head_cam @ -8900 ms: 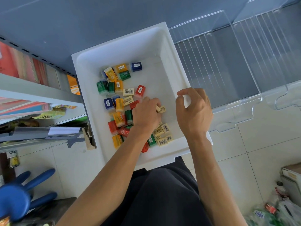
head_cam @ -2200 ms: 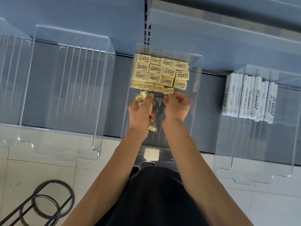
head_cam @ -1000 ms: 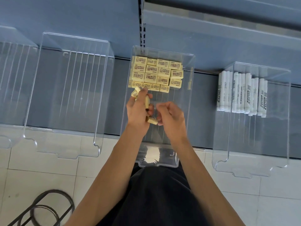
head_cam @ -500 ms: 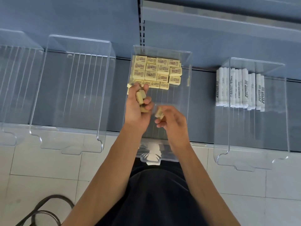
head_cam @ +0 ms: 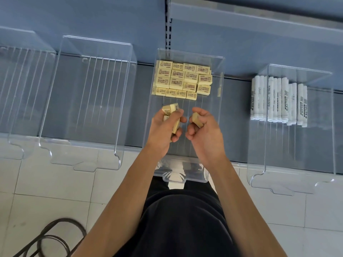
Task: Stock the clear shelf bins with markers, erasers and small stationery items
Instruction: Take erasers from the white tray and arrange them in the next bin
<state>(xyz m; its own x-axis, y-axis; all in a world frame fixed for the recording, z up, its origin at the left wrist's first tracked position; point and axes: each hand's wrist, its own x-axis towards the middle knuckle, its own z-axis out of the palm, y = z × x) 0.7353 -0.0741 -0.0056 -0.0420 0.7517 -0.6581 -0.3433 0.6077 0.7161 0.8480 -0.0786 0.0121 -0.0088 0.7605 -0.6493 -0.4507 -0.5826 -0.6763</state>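
Against half a second ago, the right hand [head_cam: 206,134] is carrying its eraser [head_cam: 197,119] a little farther from the left hand [head_cam: 163,130]. A grey shelf [head_cam: 141,101] is carrying clear bins above a white tiled floor [head_cam: 55,191]. The middle bin [head_cam: 185,173] is holding rows [head_cam: 182,80] of erasers at its back edge, and the right bin [head_cam: 289,190] is holding markers [head_cam: 278,101]. Both hands are hovering over the middle bin's centre, the left gripping a handful [head_cam: 170,109] of erasers, the right pinching one.
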